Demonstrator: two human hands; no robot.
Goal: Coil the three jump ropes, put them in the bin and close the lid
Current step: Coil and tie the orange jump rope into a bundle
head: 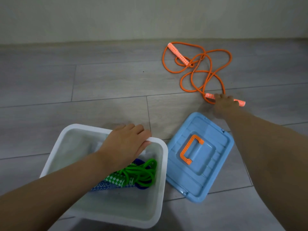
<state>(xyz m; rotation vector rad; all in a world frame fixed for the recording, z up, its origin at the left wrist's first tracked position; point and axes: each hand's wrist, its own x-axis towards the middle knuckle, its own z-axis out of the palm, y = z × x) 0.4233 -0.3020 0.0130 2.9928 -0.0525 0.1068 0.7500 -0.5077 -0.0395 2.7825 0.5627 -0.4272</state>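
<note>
Here the bin (pixel 106 205) holds green (pixel 141 174) and blue ropes (pixel 103 186); the lid (pixel 208 164) lies beside it. Left hand (pixel 124 145) grips the rim. Right hand (pixel 224 104) closes on the orange rope's (pixel 196 70) near handle. Tangled loops could knot when pulled.

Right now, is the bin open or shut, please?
Open: the blue lid lies on the floor beside the bin.

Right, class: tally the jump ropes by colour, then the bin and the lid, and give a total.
Orange jump rope: 1, loose on the floor
Green jump rope: 1, in the bin
Blue jump rope: 1, in the bin
White bin: 1
Blue lid: 1
Total: 5
</note>
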